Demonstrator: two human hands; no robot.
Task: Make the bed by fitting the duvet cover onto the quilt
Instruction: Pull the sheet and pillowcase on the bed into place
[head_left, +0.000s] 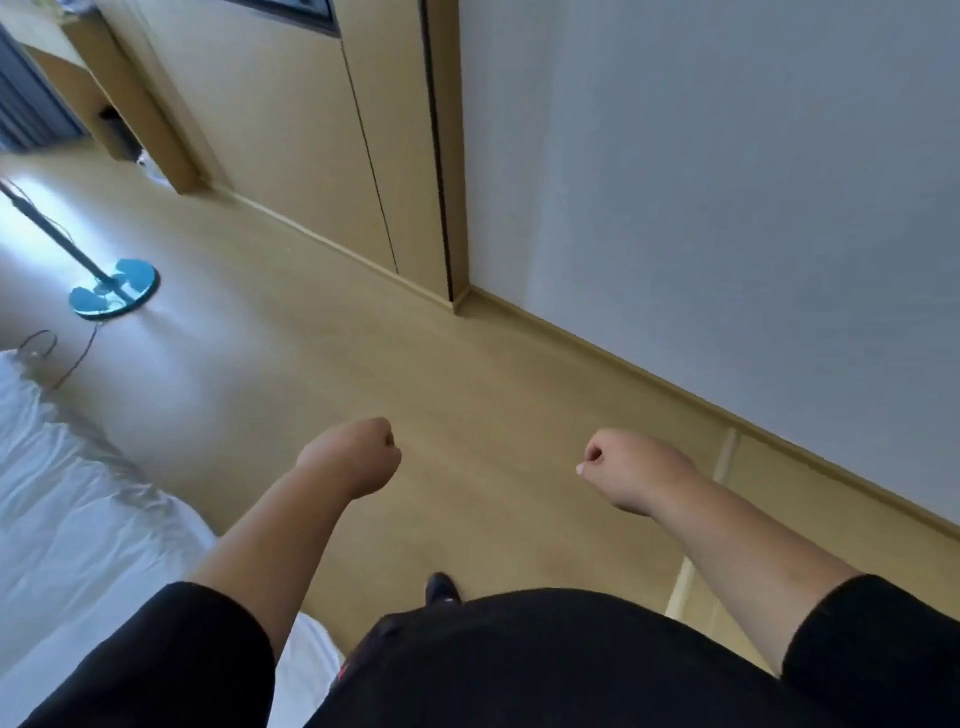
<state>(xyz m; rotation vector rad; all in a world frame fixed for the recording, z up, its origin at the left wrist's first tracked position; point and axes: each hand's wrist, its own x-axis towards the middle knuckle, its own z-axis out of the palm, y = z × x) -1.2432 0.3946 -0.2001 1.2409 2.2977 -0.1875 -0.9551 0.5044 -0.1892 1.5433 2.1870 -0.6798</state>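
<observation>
White bedding lies rumpled along the left edge of the head view, on the bed beside me; I cannot tell the duvet cover from the quilt. My left hand is held out over the floor with its fingers curled into a fist and nothing in it, to the right of the bedding and clear of it. My right hand is also a fist holding nothing, farther right, above the floor near the wall.
Tan floor stretches ahead. A stand with a round blue base and a thin cable stands at the left. Wooden doors and a white wall with a skirting board run along the right. My shoe tip shows below.
</observation>
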